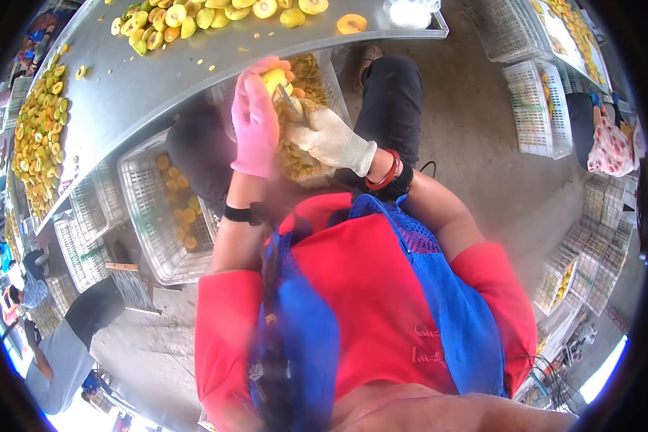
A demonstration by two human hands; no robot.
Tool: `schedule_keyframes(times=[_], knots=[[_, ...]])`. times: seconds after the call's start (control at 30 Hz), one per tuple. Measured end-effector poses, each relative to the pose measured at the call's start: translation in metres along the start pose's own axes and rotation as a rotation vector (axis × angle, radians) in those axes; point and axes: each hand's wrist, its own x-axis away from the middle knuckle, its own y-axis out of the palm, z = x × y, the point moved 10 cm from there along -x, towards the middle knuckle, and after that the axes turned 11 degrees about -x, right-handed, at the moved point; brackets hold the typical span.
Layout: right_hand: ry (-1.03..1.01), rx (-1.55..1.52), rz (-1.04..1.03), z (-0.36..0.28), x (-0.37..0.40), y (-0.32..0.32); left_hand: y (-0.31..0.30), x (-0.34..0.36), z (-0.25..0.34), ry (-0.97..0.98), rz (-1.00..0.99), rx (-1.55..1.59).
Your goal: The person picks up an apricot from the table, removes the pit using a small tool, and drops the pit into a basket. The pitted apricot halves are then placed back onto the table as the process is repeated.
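Note:
My left hand (255,119), in a pink glove, is closed around a yellow fruit (273,78) just past the table's front edge. My right hand (331,137) wears a whitish work glove and grips a small tool (284,92) with a grey metal blade. The blade points up at the fruit's near side; most of the handle is hidden in the glove, so I cannot tell whether it is a knife or a peeler. Below both hands, between my knees, is a crate (333,79) filled with yellow-brown pieces.
A metal table (216,54) runs across the front, bearing piles of cut yellow-green fruit (194,14) and a clear plastic bag (409,13). Left of my legs stands a white crate (138,194) with fruit inside. More crates (536,108) and seated people are at both sides.

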Motion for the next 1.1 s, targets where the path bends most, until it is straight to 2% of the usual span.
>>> schedule_keyframes(times=[0.07, 0.17, 0.23, 0.27, 0.37, 0.47, 0.53, 0.57, 0.63, 0.77, 0.83, 0.87, 0.9, 0.97, 1.0, 1.03, 1.07, 1.1], knots=[[0.221, -0.041, -0.050, 0.005, 0.009, 0.004, -0.002, 0.004, 0.006, 0.088, 0.015, -0.025], [-0.520, 0.431, 0.000, -0.039, 0.009, 0.008, -0.001, 0.005, 0.009, 0.174, 0.022, 0.009], [-0.532, 0.558, -0.012, -0.037, 0.008, 0.009, -0.001, 0.005, 0.009, 0.188, 0.055, 0.063], [-0.537, 0.620, -0.019, -0.036, 0.009, 0.010, -0.002, 0.005, 0.004, 0.123, 0.039, 0.071], [0.282, 0.212, -0.140, 0.003, 0.010, 0.006, -0.007, 0.002, -0.006, -0.025, -0.005, 0.054], [0.334, 0.133, -0.154, -0.008, 0.018, 0.012, -0.006, 0.001, -0.007, -0.067, -0.055, -0.012], [-0.023, 0.294, -0.200, -0.017, 0.006, 0.015, -0.004, 0.001, -0.005, -0.078, -0.105, -0.005], [-0.204, 0.373, -0.222, -0.021, 0.006, 0.017, -0.004, 0.001, -0.003, -0.022, -0.128, -0.056], [0.094, 0.094, -0.267, 0.010, 0.006, 0.015, -0.003, 0.002, 0.000, 0.094, -0.175, -0.157], [0.542, -0.275, -0.394, 0.030, 0.033, 0.028, 0.003, 0.005, 0.003, 0.129, -0.371, -0.265], [0.507, -0.357, -0.383, 0.029, 0.032, 0.035, 0.001, 0.009, -0.005, 0.074, -0.404, -0.201], [0.486, -0.379, -0.360, 0.026, 0.031, 0.037, -0.011, 0.008, -0.015, -0.040, -0.261, -0.140], [0.464, -0.399, -0.339, 0.023, 0.028, 0.040, -0.025, 0.003, -0.015, -0.071, -0.146, -0.053], [0.327, -0.053, -0.326, 0.033, 0.022, 0.038, -0.065, -0.009, -0.013, -0.131, 0.081, 0.116], [0.299, 0.069, -0.293, 0.031, 0.025, 0.039, -0.093, -0.010, -0.004, -0.085, 0.235, 0.087], [0.203, 0.041, -0.256, 0.031, 0.019, 0.034, -0.123, -0.007, 0.007, -0.036, 0.388, 0.060], [0.104, 0.014, -0.220, 0.038, 0.010, 0.027, -0.152, 0.001, 0.025, 0.017, 0.535, -0.143], [0.188, -0.049, -0.200, 0.041, 0.012, 0.022, -0.180, 0.014, 0.046, 0.067, 0.678, -0.350]])
